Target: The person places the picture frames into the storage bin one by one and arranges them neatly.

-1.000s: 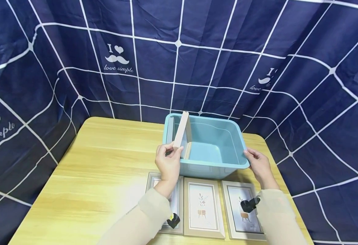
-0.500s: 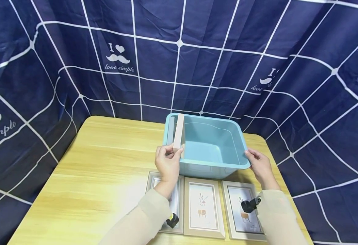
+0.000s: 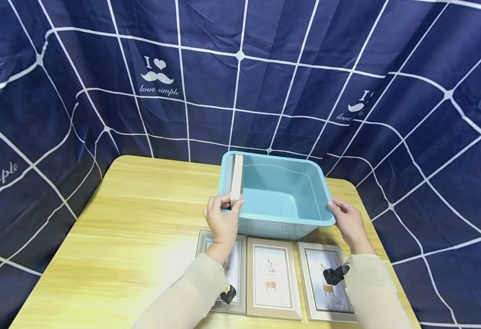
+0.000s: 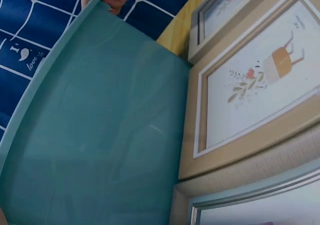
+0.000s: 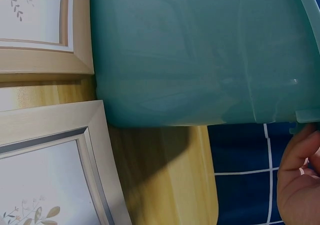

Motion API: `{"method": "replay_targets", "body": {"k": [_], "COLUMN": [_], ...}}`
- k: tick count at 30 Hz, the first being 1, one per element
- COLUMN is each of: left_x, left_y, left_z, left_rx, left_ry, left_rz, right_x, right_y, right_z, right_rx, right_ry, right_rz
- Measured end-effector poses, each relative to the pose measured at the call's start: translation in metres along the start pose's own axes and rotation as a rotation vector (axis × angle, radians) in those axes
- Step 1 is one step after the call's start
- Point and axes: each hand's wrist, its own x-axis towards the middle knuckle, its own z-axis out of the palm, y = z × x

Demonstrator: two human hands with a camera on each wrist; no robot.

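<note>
My left hand (image 3: 222, 223) holds the near end of a pale, wood-toned picture frame (image 3: 237, 176) between thumb and fingers. That frame stands on edge inside a blue plastic bin (image 3: 281, 220), near its left wall. Just to its left, a greyish frame (image 3: 227, 176) also stands on edge, partly covered by it. At the bin's right front corner my right hand (image 3: 349, 224) pinches the rim, thumb on top. The right wrist view shows this hand (image 5: 300, 180) with fingers curled under the rim. In the left wrist view the bin's outer wall (image 4: 100, 120) fills the middle.
Before the bin, three picture frames lie face up in a row: a grey one (image 3: 238, 283) partly under my left arm, a beige one (image 3: 271, 278), and a silvery one (image 3: 323, 265) under my right wrist. A dark blue curtain (image 3: 207, 82) surrounds the wooden table (image 3: 141, 219).
The held frame has tilted and slid left inside the bin, from leaning to nearly upright beside the greyish frame. My left hand shifts slightly left with it. The right hand stays at the rim.
</note>
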Motion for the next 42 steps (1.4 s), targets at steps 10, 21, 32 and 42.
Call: {"method": "replay_targets", "body": {"k": [10,21,32,42], "left_x": [0.0,0.003,0.003,0.003], "left_y": [-0.009,-0.015,-0.015,-0.014], "left_z": [0.0,0.001,0.004,0.004], "left_rx": [0.047,0.073,0.106,0.131], "left_ry": [-0.005,0.008,0.01,-0.001], "left_rz": [0.045,0.093,0.091,0.093], "right_x": [-0.002,-0.002,-0.001,-0.001], "right_y": [-0.004,-0.002,-0.002,-0.001], "right_z": [0.002,0.001,0.0,0.001], "right_rx": [0.011,0.011,0.015,0.035], "right_ry": [-0.001,0.002,-0.002,0.0], "right_rz": [0.009,0.011,0.008,0.007]}}
